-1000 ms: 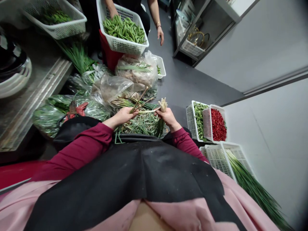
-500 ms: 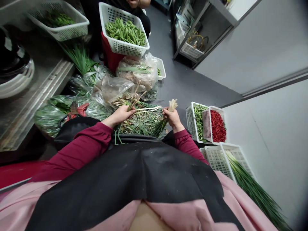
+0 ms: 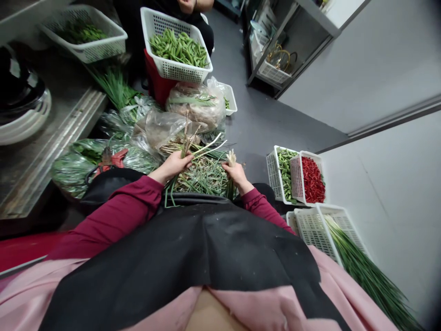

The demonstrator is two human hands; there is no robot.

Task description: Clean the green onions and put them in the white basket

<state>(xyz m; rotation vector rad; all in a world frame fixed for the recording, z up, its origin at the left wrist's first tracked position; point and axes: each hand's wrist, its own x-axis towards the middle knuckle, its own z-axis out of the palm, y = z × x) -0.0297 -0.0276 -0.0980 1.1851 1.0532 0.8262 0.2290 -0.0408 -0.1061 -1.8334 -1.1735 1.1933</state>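
My left hand [image 3: 175,164] grips a few dry brownish stalks [image 3: 186,135] that stick up from the fist. My right hand [image 3: 235,173] is closed around a small bunch of green chives [image 3: 230,186], its pale root ends [image 3: 231,156] pointing up and the leaves hanging down. Both hands hover over a loose pile of chive trimmings [image 3: 201,177] in front of my dark apron [image 3: 193,257]. One pale stalk [image 3: 209,146] lies slanted across the pile between the hands.
A white basket of green pods [image 3: 177,48] stands ahead, a person behind it. Plastic bags of greens [image 3: 193,103] lie beyond the pile. At right are baskets of green and red chillies [image 3: 312,177] and a basket with long chives [image 3: 358,262]. A steel counter [image 3: 51,133] runs along the left.
My right hand has drawn in left and down toward the pile with its bunch. The left hand's stalks have tipped more upright. The other person's arms have pulled back out of view.
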